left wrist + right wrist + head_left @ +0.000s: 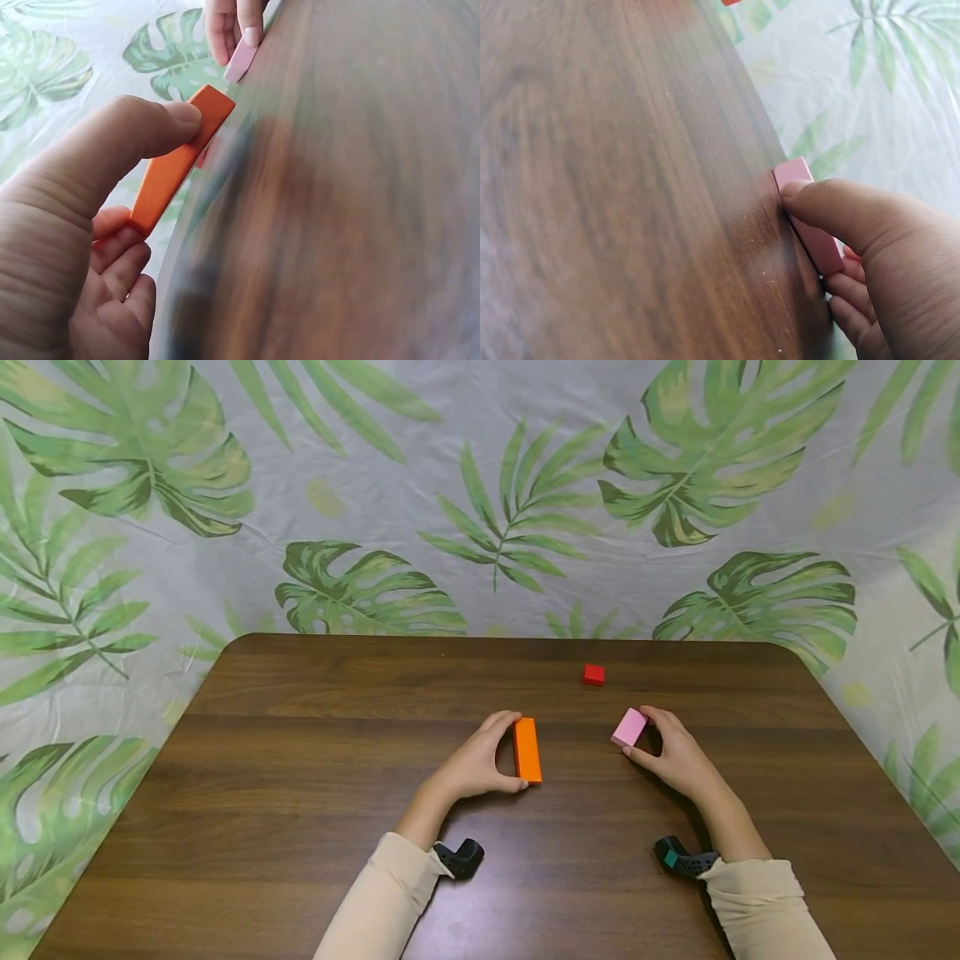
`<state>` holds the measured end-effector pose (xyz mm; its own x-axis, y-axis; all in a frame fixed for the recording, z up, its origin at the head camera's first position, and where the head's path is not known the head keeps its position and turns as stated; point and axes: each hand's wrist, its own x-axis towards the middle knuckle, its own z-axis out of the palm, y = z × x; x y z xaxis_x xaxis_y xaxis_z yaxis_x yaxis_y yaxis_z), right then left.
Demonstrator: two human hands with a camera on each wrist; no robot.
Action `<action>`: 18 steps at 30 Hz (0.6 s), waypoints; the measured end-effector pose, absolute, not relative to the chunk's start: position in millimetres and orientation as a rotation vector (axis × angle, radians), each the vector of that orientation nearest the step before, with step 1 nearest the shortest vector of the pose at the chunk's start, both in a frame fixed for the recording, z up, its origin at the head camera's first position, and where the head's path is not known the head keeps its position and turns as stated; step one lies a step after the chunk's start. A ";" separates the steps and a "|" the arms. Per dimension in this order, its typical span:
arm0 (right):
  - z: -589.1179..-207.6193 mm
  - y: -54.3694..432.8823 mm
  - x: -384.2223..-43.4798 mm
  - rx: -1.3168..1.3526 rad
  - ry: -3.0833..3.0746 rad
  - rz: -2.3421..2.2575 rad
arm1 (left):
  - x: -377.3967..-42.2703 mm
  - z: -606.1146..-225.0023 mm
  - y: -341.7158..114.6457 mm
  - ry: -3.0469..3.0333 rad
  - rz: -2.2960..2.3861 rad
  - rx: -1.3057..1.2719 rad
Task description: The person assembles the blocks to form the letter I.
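Observation:
My left hand [474,762] pinches a long orange block [528,750] between the thumb at its near end and the fingers at its far end. In the left wrist view the thumb lies over one end of the orange block [174,176]. To the right, my right hand [681,758] holds a shorter pink block [628,727], thumb at the near corner and fingertips at the far one. The right wrist view shows the pink block [816,238] low against the tabletop. A gap of bare wood separates the two blocks.
A small red block [593,675] sits farther back on the brown wooden table [337,827], behind and between the two held blocks. Beyond the table's back edge hangs a leaf-patterned cloth [525,602]. Black wrist devices [462,859] are strapped at both cuffs.

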<state>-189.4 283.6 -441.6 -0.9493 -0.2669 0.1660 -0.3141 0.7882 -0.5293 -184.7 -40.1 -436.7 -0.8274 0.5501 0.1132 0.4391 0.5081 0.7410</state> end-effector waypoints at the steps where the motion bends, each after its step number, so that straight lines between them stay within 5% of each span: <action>1: -441.8 283.6 -189.4 0.472 -2.891 0.878 | -184.9 -436.9 -41.1 2.606 1.220 0.865; 18: -441.2 282.9 -188.8 0.479 -2.876 0.875 | -186.0 -436.1 -58.4 2.588 1.182 0.855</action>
<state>-188.8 282.9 -441.2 -0.9458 -0.2686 0.1824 -0.3247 0.7855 -0.5268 -186.0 -58.4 -436.1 -0.8212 0.5651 0.0792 0.4301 0.5216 0.7369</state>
